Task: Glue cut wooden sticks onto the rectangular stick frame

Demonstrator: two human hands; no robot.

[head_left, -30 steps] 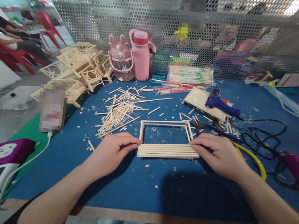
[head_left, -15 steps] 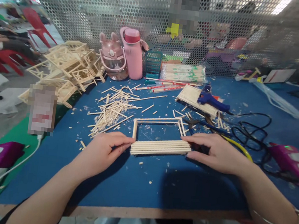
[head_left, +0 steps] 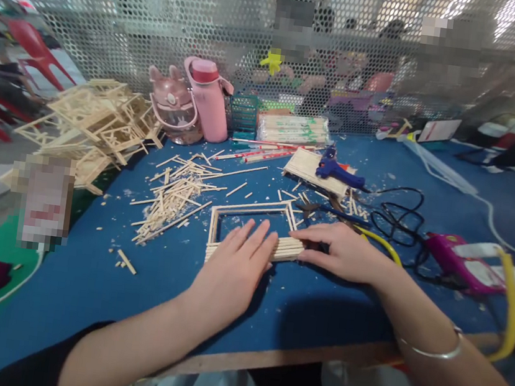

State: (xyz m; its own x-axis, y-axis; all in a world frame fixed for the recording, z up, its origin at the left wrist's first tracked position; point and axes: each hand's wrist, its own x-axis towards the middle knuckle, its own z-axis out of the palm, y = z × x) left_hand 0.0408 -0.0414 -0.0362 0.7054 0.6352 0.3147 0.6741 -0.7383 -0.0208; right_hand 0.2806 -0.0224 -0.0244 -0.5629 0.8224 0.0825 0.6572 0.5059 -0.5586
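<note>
A rectangular frame of thin wooden sticks (head_left: 252,207) lies on the blue tabletop, its near side covered by a row of sticks laid edge to edge. My left hand (head_left: 233,271) rests across this row with its fingers stretched out flat, hiding the middle and left of it. At the frame's right end, my right hand (head_left: 342,250) grips the corner between thumb and fingers. Just behind that hand lies a pair of pliers (head_left: 330,211), partly covered. Left of the frame spreads a pile of loose short sticks (head_left: 175,198).
A blue glue gun (head_left: 340,173) lies on a stick panel (head_left: 299,162). Behind stand a pink bottle (head_left: 209,109), a rabbit-eared bottle (head_left: 174,107) and wrapped sticks (head_left: 293,128). Stick structures (head_left: 101,127) crowd the left. A purple power strip (head_left: 455,261) and cables lie right.
My left hand has left the frame's left corner and moved right, flattening over the row of sticks. My right hand keeps its grip at the right end. The view has shifted slightly.
</note>
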